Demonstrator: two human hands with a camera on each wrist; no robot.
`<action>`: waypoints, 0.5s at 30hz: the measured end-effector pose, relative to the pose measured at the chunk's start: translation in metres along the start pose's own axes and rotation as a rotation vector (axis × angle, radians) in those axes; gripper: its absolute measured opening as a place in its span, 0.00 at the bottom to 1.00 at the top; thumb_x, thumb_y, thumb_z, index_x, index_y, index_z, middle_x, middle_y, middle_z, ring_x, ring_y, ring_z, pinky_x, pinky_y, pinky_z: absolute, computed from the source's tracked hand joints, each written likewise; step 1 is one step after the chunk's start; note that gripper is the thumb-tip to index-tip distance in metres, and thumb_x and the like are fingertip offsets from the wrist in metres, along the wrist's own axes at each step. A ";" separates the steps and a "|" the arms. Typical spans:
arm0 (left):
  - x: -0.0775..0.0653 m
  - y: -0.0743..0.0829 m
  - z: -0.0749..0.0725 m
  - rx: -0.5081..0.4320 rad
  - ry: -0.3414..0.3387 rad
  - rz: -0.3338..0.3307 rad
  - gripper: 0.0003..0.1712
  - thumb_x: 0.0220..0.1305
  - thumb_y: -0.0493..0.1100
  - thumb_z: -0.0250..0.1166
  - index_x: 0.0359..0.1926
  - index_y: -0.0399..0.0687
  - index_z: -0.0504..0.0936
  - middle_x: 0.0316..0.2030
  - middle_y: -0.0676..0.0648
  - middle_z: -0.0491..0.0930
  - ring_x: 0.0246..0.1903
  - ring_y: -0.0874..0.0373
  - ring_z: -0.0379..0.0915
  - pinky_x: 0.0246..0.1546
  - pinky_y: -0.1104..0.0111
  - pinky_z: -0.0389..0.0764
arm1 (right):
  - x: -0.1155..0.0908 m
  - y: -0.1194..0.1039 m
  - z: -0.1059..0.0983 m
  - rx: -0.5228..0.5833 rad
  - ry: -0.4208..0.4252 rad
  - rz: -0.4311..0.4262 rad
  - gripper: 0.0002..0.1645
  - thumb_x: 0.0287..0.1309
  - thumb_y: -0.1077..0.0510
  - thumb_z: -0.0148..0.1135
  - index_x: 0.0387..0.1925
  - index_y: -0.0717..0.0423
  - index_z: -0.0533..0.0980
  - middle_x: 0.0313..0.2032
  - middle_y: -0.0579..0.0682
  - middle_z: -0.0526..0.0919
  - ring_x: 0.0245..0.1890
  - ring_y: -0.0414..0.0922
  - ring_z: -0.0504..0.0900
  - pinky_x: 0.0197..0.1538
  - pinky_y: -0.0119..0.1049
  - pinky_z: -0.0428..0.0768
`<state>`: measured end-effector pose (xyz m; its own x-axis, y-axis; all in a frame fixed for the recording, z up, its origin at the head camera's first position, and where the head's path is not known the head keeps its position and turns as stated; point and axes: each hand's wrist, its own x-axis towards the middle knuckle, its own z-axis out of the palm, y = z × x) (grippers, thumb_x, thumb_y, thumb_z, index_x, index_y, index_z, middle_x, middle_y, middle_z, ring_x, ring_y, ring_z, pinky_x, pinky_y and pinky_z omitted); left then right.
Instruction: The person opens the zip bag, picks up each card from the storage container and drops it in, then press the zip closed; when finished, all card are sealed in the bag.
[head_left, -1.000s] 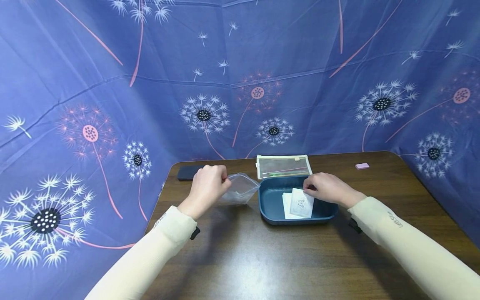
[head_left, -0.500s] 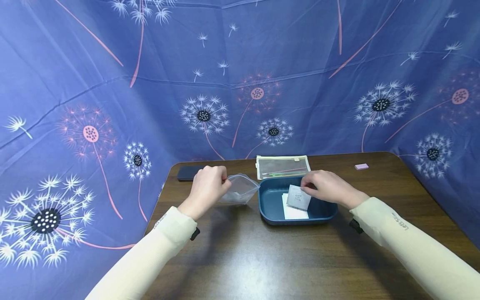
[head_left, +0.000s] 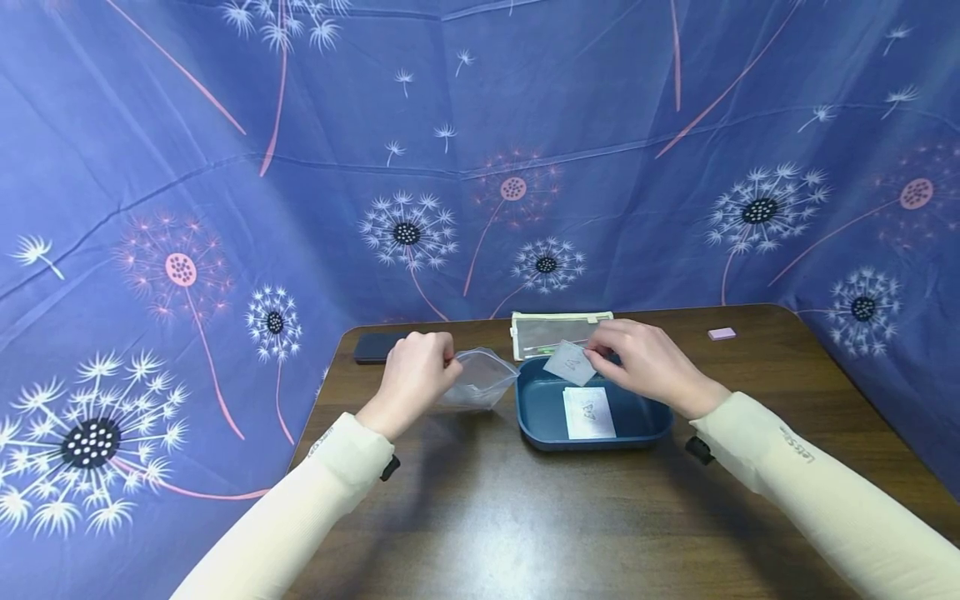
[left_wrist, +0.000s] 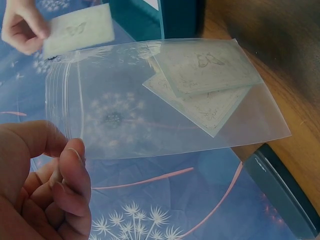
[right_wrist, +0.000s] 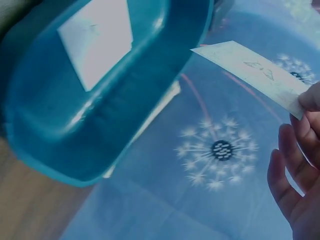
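Note:
My left hand [head_left: 415, 379] pinches the top corner of a clear zip bag [head_left: 480, 379], held up with its mouth spread. In the left wrist view two square paper cards [left_wrist: 210, 65] with butterfly drawings lie at the bottom of the bag. Between thumb and fingers, my right hand [head_left: 648, 362] pinches another white card [head_left: 570, 363] by one edge, tilted above the back rim of the dark teal tray [head_left: 637, 417]. Inside that tray lie more white cards [head_left: 589, 413], stacked, the top one bearing a small drawing.
Behind the tray lies a mesh zip pouch [head_left: 540, 329] with thin coloured sticks inside. A dark case [head_left: 375, 346] sits behind my left hand. Far right on the wooden table [head_left: 540, 517] is a small pink block [head_left: 722, 333]. A blue patterned cloth hangs behind.
My right hand has lifted a card off the stack in the tray and carried it up and left toward the bag. The left hand and bag have stayed in place.

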<state>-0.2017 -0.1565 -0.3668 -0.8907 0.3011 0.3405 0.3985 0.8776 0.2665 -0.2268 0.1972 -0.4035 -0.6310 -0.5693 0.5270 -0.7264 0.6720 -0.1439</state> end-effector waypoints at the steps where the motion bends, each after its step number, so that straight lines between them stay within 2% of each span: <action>1: 0.000 0.000 0.000 0.001 0.002 0.000 0.19 0.53 0.33 0.64 0.16 0.53 0.64 0.13 0.58 0.51 0.18 0.61 0.47 0.20 0.64 0.52 | 0.002 -0.002 -0.002 0.003 0.021 -0.013 0.03 0.60 0.60 0.71 0.36 0.49 0.85 0.31 0.40 0.82 0.29 0.38 0.77 0.31 0.40 0.78; 15: 0.001 0.003 0.000 0.013 0.004 0.007 0.17 0.53 0.33 0.66 0.16 0.52 0.68 0.12 0.58 0.57 0.17 0.60 0.53 0.19 0.64 0.58 | 0.036 -0.033 -0.025 0.083 0.186 -0.144 0.03 0.62 0.61 0.68 0.35 0.49 0.84 0.32 0.40 0.82 0.30 0.38 0.77 0.32 0.38 0.78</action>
<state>-0.2014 -0.1536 -0.3653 -0.8873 0.3057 0.3455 0.4016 0.8803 0.2525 -0.2187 0.1660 -0.3586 -0.4640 -0.5542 0.6911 -0.8298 0.5449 -0.1202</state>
